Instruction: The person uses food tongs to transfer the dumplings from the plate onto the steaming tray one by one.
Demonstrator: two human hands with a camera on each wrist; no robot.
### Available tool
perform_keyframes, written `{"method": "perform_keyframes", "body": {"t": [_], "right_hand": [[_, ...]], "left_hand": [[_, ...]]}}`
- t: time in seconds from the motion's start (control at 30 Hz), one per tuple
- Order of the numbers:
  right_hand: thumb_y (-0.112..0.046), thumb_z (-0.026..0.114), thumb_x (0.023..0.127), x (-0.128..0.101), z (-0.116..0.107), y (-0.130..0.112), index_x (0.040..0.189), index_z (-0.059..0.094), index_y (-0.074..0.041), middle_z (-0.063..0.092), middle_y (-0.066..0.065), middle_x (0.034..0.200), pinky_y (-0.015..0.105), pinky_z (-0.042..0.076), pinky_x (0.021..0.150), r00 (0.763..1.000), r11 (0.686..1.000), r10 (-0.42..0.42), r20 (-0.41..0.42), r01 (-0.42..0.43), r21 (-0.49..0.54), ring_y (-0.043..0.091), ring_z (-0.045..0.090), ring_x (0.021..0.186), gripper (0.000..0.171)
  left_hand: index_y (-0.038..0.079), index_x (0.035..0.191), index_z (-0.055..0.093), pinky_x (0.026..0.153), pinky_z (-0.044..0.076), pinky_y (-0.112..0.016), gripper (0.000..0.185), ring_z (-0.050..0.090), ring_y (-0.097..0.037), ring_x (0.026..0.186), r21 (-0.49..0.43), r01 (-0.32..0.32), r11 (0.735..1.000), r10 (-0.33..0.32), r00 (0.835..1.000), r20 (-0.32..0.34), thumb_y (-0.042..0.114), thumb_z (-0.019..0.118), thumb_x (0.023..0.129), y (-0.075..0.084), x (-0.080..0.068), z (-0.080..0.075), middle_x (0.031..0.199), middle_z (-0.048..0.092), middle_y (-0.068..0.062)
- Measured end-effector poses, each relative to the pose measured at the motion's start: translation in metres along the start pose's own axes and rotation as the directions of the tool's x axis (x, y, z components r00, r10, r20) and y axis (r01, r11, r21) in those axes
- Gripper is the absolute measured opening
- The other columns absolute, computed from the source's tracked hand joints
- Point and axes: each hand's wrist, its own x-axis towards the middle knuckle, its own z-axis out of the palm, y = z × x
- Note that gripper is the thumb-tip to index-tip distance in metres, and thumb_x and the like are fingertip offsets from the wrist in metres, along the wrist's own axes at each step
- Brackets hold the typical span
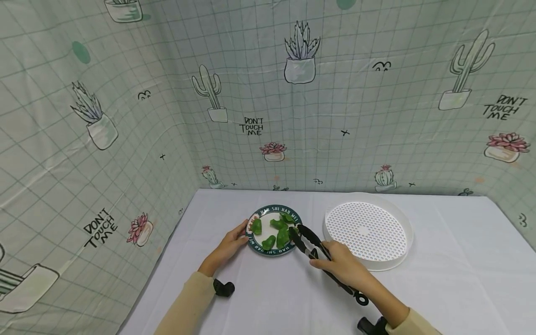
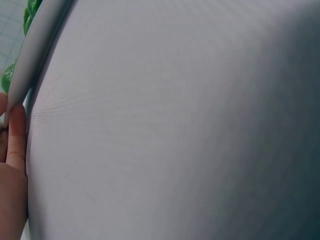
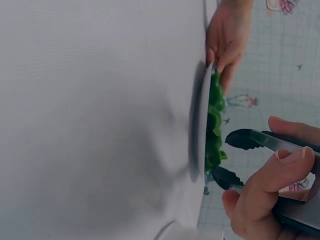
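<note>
A round plate (image 1: 274, 209) with a dark green lettered rim holds several shiny green pieces (image 1: 282, 236) that look like cut bell pepper. At its left edge, my left hand (image 1: 228, 244) pinches the rim between thumb and fingers; the left wrist view shows fingers (image 2: 16, 135) against the plate's underside. My right hand (image 1: 345, 265) grips black tongs (image 1: 311, 236) by the arms. Their tips are spread apart at the plate's right edge, close by the green pieces. In the right wrist view, the two black tips (image 3: 244, 139) stand just beside the pieces, with a gap between them.
Right of the plate sits a round white tray (image 1: 404, 253) with a perforated base, partly behind my right hand. A white cloth (image 1: 268, 298) covers the table. Behind and to the left hangs a grid-patterned curtain (image 1: 326, 111) printed with cacti.
</note>
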Motion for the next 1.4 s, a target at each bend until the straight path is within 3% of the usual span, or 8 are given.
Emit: {"method": "perform_keyframes", "body": {"t": [0.13,0.2,0.57,0.77,1.07,1.4], "right_hand": [[-0.027,0.077,0.086,0.005,0.003,0.001,0.086,0.062,-0.001,0.043,0.000,0.063,0.023,0.035,0.047,0.999,0.999,-0.034,-0.008,0.034,-0.018,0.011,0.040,0.056,0.030],[-0.026,0.078,0.086,0.007,0.004,0.001,0.083,0.060,-0.003,0.042,0.000,0.062,0.023,0.034,0.045,0.999,0.999,-0.031,-0.004,0.031,-0.010,0.011,0.038,0.054,0.029],[-0.025,0.080,0.084,0.021,0.007,-0.004,0.087,0.062,0.001,0.036,-0.002,0.060,0.023,0.035,0.043,1.000,0.999,0.017,-0.006,-0.017,-0.047,0.011,0.038,0.051,0.032],[-0.021,0.082,0.082,0.026,0.011,-0.009,0.090,0.064,0.006,0.039,0.001,0.061,0.025,0.035,0.044,0.999,0.994,0.043,-0.010,-0.044,-0.100,0.014,0.040,0.053,0.034],[-0.024,0.082,0.082,0.025,0.014,-0.009,0.095,0.064,0.008,0.046,0.005,0.066,0.030,0.038,0.050,0.999,0.977,0.044,-0.026,-0.048,-0.208,0.018,0.043,0.060,0.039],[-0.026,0.082,0.081,0.023,0.017,-0.008,0.100,0.066,0.008,0.046,0.005,0.068,0.031,0.038,0.052,0.998,0.974,0.042,-0.051,-0.052,-0.222,0.019,0.044,0.062,0.042]], "left_hand": [[-0.008,0.153,0.025,0.117,0.022,-0.053,0.061,0.034,-0.041,0.141,0.010,-0.003,1.000,0.003,1.000,0.002,-0.001,0.052,0.099,-0.001,0.001,-0.001,0.152,0.036,-0.028],[-0.008,0.153,0.025,0.117,0.022,-0.053,0.061,0.034,-0.041,0.141,0.006,-0.005,1.000,0.005,1.000,0.002,-0.001,0.052,0.099,-0.001,0.001,-0.001,0.153,0.036,-0.028],[-0.003,0.155,0.024,0.118,0.019,-0.050,0.061,0.025,-0.037,0.146,-0.010,0.037,0.999,-0.037,0.999,0.005,0.003,0.051,0.101,0.002,0.000,-0.002,0.159,0.027,-0.020],[-0.005,0.154,0.026,0.118,0.019,-0.050,0.061,0.028,-0.038,0.145,-0.001,0.031,1.000,-0.031,1.000,-0.004,0.001,0.052,0.100,0.003,-0.001,-0.001,0.157,0.030,-0.023],[-0.004,0.155,0.024,0.119,0.016,-0.049,0.061,0.021,-0.035,0.148,-0.022,0.039,0.999,-0.039,0.999,0.011,0.003,0.051,0.101,0.003,-0.001,-0.001,0.160,0.026,-0.020],[-0.006,0.154,0.025,0.119,0.018,-0.050,0.061,0.023,-0.037,0.147,-0.028,0.024,0.999,-0.024,1.000,0.008,0.001,0.053,0.100,0.003,-0.001,-0.001,0.158,0.028,-0.023]]}}
